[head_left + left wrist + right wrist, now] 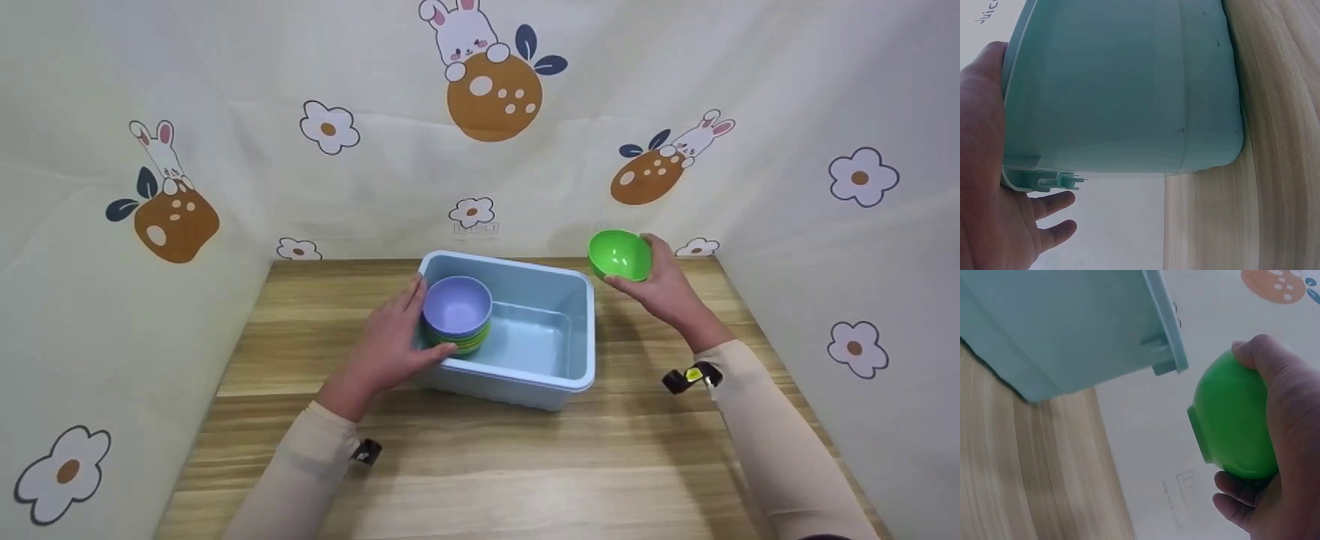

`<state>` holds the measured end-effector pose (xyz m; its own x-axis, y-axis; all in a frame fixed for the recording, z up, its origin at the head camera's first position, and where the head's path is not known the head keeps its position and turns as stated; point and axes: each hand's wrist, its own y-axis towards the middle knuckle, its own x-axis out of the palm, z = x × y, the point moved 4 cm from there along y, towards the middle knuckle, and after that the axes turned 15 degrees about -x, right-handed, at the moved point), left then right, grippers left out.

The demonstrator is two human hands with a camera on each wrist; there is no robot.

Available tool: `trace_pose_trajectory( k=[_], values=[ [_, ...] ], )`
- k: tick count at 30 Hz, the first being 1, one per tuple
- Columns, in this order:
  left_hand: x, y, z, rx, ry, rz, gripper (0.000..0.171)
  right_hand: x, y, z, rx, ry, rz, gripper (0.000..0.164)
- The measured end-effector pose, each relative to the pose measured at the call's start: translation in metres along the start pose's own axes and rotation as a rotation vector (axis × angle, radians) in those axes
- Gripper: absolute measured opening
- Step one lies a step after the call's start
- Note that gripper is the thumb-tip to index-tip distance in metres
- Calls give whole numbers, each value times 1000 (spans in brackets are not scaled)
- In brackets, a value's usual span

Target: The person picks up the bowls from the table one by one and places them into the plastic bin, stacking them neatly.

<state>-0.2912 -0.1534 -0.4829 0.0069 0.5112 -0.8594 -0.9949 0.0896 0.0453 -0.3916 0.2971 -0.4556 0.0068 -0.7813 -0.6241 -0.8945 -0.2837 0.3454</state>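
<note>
A light blue plastic bin (517, 381) stands on the table. Inside its left end is a stack of bowls, a purple bowl (457, 306) on top and green bowls (472, 343) beneath. My left hand (386, 341) rests on the bin's front left corner, thumb over the front rim and fingers fairly straight along the left side. In the left wrist view, two fingers (1057, 235) extend past the corner. To the right of the bin, my right hand (667, 289) holds a green bowl (619, 255) above the table, thumb and fingers on opposite sides. Its opening faces the head camera.
The wood-grain table (480, 480) runs back to a pale cloth wall (390, 180) printed with rabbits and flowers. More cloth encloses the left and right sides. A black strap device (691, 376) sits on the right wrist, another (367, 451) on the left.
</note>
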Motion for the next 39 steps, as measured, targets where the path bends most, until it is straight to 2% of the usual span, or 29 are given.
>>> trace_pose_trajectory(
  k=[6,24,29,34,39],
  values=[
    [0,1,0,3,0,-4,119,4,0,-17,-43,35,-18,112],
    [2,1,0,-1,7,-3,119,21,4,-51,-59,54,-127,115],
    [2,1,-1,5,1,2,119,27,6,-61,-81,44,-157,118],
    [1,2,-2,17,-8,2,119,34,8,-72,-129,19,-176,114],
    [2,2,-2,18,-7,0,119,41,9,-80,-126,20,-208,113]
  ],
)
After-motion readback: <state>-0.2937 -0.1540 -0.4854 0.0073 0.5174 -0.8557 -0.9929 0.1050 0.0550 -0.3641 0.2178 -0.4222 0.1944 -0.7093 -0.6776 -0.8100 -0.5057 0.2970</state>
